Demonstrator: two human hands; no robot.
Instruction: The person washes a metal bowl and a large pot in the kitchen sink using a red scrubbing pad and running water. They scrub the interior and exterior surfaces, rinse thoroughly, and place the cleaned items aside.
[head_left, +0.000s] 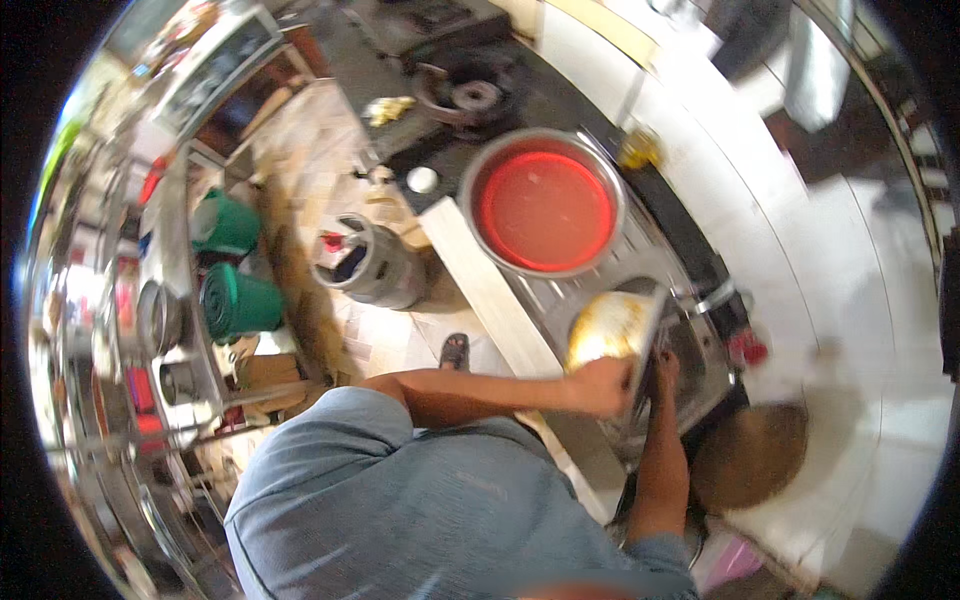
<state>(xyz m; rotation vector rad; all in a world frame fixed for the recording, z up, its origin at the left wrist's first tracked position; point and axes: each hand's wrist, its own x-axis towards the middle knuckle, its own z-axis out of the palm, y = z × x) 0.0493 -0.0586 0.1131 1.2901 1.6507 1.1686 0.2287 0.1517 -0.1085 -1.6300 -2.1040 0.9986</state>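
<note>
A round metal pan (611, 330) with yellow-brown stains on its outside is tilted on edge over the steel sink (697, 360). My left hand (606, 386) grips its near side, close to the rim. On the other side of the rim, my right hand (664, 369) reaches in against the pan; its fingers are partly hidden and blurred. Beside the pan, on the ribbed steel drainboard (547, 300), stands a wide steel basin (471, 214) with a red round inside. Whether that red is a liquid or a nested tub, I cannot tell.
A faucet (712, 298) rises at the sink's wall side. Beyond the basin are a gas burner (474, 96) and a small white round object (422, 179) on the dark counter. A grey gas cylinder (375, 262) stands on the floor, with green lidded buckets (240, 300) farther left.
</note>
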